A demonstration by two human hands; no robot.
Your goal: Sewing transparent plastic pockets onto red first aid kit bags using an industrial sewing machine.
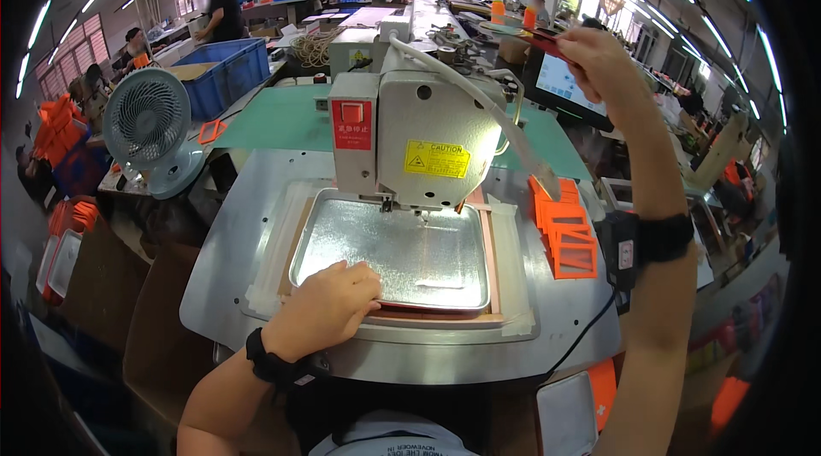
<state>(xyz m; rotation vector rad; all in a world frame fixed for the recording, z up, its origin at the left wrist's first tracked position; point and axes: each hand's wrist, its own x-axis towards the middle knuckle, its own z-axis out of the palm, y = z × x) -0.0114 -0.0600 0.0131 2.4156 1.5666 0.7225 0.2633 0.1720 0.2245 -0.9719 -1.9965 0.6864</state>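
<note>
The left hand [329,306] lies on the near left corner of the shiny metal plate [402,255], which sits flat in a pink frame [489,259] under the head of the sewing machine [410,131]. Its fingers are curled and pressed together on the plate edge; the tips are turned under, so I cannot tell if they pinch something or only push down. The plate has its long side running left to right, and the needle of the machine is beyond the hand, toward the far edge of the plate.

The right hand [599,63] is lifted high, to the right of the machine head and well apart from the plate. Its fingers pinch a small flat red piece [547,44] at one end, and the piece points to the left. So the left hand is much nearer to the plate, and the red piece is above and to the right of it.

To the right of the machine, a stack of orange frames [566,234] stands on the grey table [256,225], just beside the pink frame. A strap with a small device is on the right forearm.

What the red piece really is, I cannot make out; it is small and partly covered by the fingers. The near side of the table is cut off by the person's body
</note>
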